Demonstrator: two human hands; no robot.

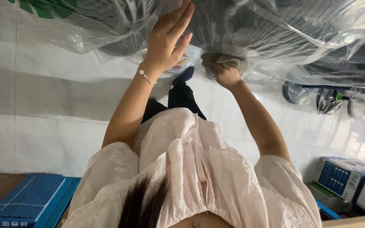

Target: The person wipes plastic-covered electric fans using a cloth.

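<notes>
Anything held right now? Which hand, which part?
The right hand grips a bunched fold of the clear plastic wrap under the dark bundle. The left hand lies flat and open against the plastic, pressing rather than gripping.

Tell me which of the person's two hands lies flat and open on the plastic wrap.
The left hand, the one with the thin bracelet: its fingers lie spread flat on the clear plastic wrap. The right hand is clenched, bunching plastic.

The clear plastic bag is big and crinkled, and it fills the upper part of the view above the white tiled floor. Dark ribbed items show through the plastic. Its surface is shiny with many folds, and its lower edge is bunched together near the middle
</notes>
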